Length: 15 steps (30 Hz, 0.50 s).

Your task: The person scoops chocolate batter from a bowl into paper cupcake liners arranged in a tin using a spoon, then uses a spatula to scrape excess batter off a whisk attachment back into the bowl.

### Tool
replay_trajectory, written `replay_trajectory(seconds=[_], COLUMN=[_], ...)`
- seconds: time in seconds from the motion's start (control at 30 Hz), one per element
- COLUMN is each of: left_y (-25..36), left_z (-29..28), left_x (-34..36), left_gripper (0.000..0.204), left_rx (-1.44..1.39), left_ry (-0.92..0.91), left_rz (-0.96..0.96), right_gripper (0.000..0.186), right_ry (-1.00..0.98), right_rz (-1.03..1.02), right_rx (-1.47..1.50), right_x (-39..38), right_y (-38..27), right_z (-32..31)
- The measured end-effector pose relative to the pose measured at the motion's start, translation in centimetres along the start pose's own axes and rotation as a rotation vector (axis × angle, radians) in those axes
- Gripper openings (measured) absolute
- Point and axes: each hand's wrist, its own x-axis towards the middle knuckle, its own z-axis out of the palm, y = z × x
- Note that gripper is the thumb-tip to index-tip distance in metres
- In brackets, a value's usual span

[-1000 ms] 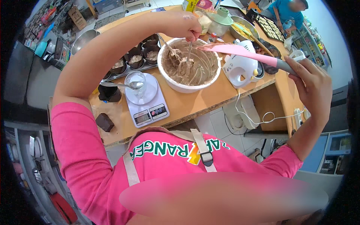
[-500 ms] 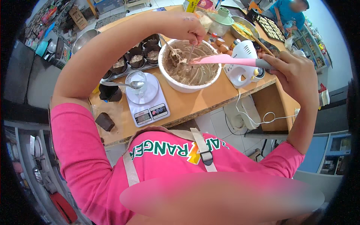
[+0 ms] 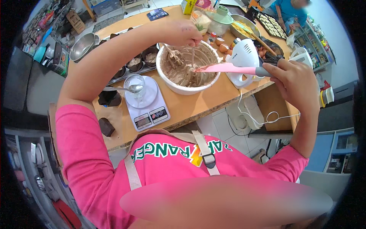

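Note:
A white bowl with a ridged rim holds light brown batter, smeared up its inner wall. My right hand is closed round the grey handle of a pink spatula. Its batter-coated blade lies over the bowl. Reaching across from the left, my left hand pinches a thin-handled utensil upright above the batter. The lower end of that utensil meets the batter near the spatula's tip, and its kind is unclear. Another utensil, heaped with batter, leans inside the bowl's left side.
Left of the bowl, a white kitchen scale bears a glass cup with a spoon across it. Dark paper liners stand in a tray behind. A white hand mixer, eggshells and a metal bowl are rightward. A person stands far right.
The view has shifted slightly, so the bowl and scale appear a little further left. Both hands keep their holds, and the spatula stays over the bowl beside the thin-handled utensil.

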Motion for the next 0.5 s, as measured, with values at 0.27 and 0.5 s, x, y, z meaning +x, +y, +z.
replay_trajectory(seconds=[0.27,0.5], left_y=[1.2,1.1], left_z=[1.0,1.5], left_x=[0.8,-0.1], left_gripper=[0.016,0.020], left_rx=[0.355,0.376], left_ry=[-0.142,-0.284], left_rz=[0.007,-0.166], right_gripper=[0.029,0.025], right_ry=[0.054,0.099], right_rz=[0.008,0.024], right_rx=[-0.050,-0.082], right_x=[0.0,0.3], right_y=[0.1,-0.1], right_z=[-0.5,-0.5])
